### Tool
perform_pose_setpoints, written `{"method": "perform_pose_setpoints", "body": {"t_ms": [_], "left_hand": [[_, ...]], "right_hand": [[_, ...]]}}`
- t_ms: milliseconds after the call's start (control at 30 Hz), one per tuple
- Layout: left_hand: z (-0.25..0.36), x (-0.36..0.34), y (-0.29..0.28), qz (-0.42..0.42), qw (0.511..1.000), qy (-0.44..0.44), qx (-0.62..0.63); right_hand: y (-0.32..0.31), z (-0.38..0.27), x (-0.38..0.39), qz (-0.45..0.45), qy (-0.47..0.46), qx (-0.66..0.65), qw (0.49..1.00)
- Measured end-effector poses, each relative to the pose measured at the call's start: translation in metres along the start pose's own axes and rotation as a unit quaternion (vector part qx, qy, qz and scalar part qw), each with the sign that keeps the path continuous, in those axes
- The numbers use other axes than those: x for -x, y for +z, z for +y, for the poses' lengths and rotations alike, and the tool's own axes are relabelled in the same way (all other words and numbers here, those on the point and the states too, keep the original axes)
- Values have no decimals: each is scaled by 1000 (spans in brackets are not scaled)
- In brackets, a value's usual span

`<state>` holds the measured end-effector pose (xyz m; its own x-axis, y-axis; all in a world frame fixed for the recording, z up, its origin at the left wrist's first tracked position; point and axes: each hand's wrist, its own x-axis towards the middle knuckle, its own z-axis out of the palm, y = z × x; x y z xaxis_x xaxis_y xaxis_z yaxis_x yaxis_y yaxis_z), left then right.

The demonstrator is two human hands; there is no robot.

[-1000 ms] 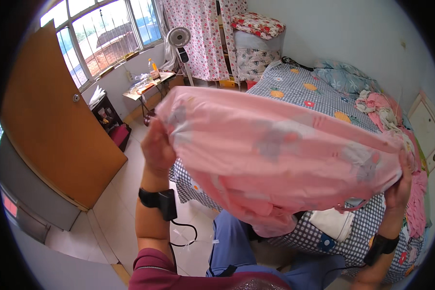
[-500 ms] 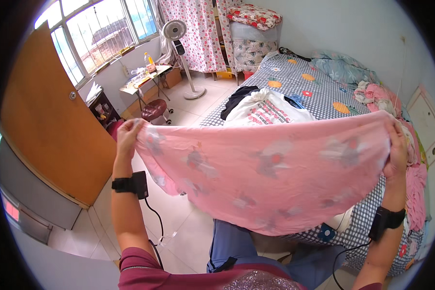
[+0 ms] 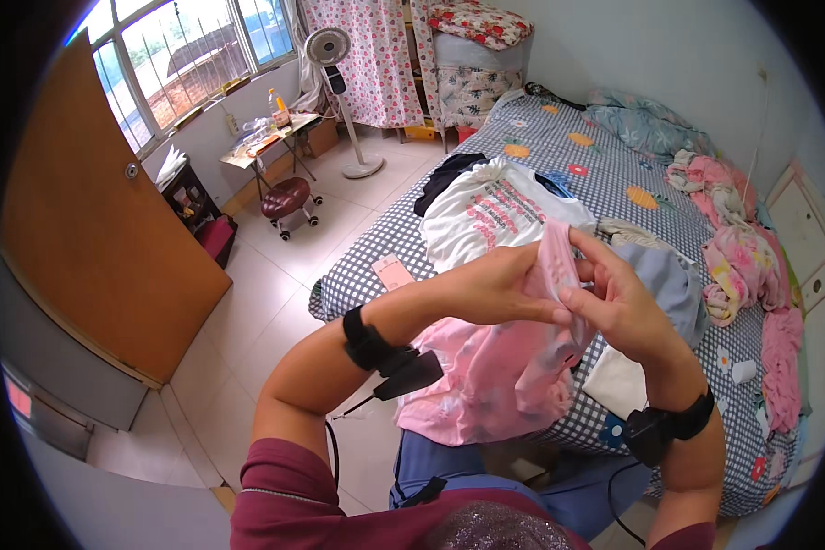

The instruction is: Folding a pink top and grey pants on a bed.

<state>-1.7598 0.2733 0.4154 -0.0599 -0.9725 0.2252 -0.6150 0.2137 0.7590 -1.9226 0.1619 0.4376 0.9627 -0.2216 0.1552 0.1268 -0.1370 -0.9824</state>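
A soft pink cloth [image 3: 490,376] with a grey and white print hangs from both hands over my lap and the near edge of the bed. Its exact kind cannot be made out. My left hand [image 3: 513,286] grips the gathered top edge, palm down, with the thumb pointing right. Close against it, my right hand [image 3: 614,293] pinches the same edge between thumb and fingers. Beyond the hands, a white T-shirt [image 3: 495,215] with a pink and dark print lies on the bed, beside a dark garment [image 3: 446,179].
The bed [image 3: 522,142] has a checked, flowered sheet. On it lie a pink card [image 3: 392,272], grey garment [image 3: 660,280], cream cloth [image 3: 614,380] and pink clothes [image 3: 747,266]. A fan [image 3: 362,165], small table [image 3: 257,151], wheeled stool [image 3: 286,198] and wooden door [image 3: 101,220] stand leftward.
The pink cloth was stretched wide between my hands. Now both hands have come together at its top, and it hangs folded and bunched, uncovering more of the bed.
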Motion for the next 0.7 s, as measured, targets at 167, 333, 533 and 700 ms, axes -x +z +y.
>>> {"method": "perform_pose_setpoints", "body": {"t_ms": [167,333,533,700], "left_hand": [[12,-7,8,-24,990,-112,79],[5,-1,-1,164,969,-37,180],[-8,28,-38,225,860,69,453],[-7,38,-48,92,845,93,519]], "right_hand": [[-11,2,19,-55,36,-42,997],[-20,21,37,-72,100,-62,990],[-46,42,52,-114,113,57,985],[-65,37,50,-87,-76,181,977]]}}
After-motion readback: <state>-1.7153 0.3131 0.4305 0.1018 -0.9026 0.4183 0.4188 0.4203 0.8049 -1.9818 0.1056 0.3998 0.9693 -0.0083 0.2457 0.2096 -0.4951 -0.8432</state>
